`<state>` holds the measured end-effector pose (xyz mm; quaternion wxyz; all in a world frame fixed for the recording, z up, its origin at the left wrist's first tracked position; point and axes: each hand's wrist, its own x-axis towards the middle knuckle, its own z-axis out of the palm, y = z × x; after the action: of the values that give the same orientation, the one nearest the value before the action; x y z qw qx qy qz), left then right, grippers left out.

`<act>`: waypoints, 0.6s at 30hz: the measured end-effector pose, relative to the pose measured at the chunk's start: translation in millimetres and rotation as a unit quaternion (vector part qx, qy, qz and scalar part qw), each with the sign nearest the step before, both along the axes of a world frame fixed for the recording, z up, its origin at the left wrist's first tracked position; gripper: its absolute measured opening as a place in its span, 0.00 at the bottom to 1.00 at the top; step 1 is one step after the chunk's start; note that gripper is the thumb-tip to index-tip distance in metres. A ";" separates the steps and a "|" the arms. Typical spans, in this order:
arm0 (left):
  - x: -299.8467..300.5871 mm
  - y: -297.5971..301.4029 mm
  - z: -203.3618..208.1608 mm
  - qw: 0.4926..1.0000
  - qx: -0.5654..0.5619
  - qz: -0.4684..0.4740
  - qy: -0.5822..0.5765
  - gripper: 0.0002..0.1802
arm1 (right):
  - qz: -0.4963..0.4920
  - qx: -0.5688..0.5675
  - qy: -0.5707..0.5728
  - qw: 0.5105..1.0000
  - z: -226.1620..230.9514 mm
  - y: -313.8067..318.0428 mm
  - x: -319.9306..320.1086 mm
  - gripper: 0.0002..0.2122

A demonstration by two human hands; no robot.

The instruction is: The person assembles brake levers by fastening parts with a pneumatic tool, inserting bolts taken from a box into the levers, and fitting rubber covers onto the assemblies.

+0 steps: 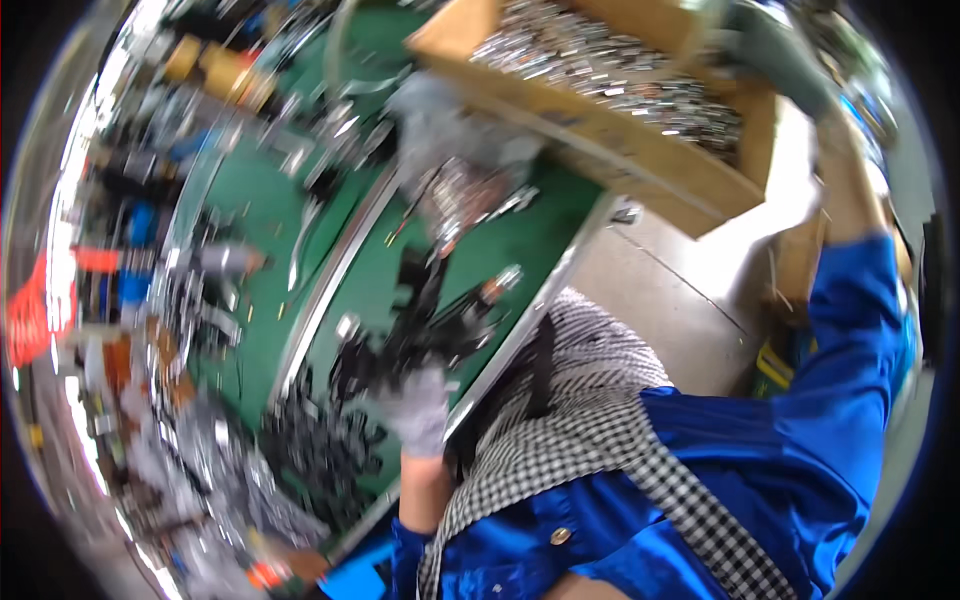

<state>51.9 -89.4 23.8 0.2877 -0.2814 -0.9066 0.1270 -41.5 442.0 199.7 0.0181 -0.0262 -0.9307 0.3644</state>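
My left hand (pixel 415 408), in a pale glove, is low over the green work surface (pixel 565 205), right at a cluster of black plastic parts (pixel 420 325). Some of these parts overlap its fingers, and blur hides whether it grips them. Metal-ended pieces (pixel 500 284) stick out of the cluster. Out to the far right, my right hand (pixel 765 55) in a grey-green glove reaches to the edge of an open cardboard box (pixel 620 150). Many small shiny metal parts (pixel 610 65) fill that box. Motion smears the fingers of this hand.
A heap of black clips (pixel 320 450) lies left of my left hand. Clear plastic bags (pixel 465 140) hold parts near the box. A metal rail (pixel 335 270) divides the surface. Tools and a red-orange object (pixel 38 315) crowd the left side.
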 end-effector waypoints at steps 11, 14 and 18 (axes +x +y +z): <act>-4.4 8.6 14.5 0.903 0.355 0.098 -0.222 0.20 | 0.235 -0.260 0.109 0.930 -16.5 -215.2 52.4 0.11; 5.4 8.3 18.8 0.877 0.428 0.068 -0.208 0.20 | 0.334 -0.119 0.305 0.884 -25.2 -269.8 18.5 0.08; 18.2 2.3 20.4 0.906 0.368 0.074 -0.197 0.27 | 0.411 -0.091 0.343 0.840 -29.7 -301.9 8.6 0.10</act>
<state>70.1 -87.0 44.2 0.1763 -0.1070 -0.9452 -0.2532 -33.0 140.1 170.0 0.1818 0.4842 -0.7528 0.4072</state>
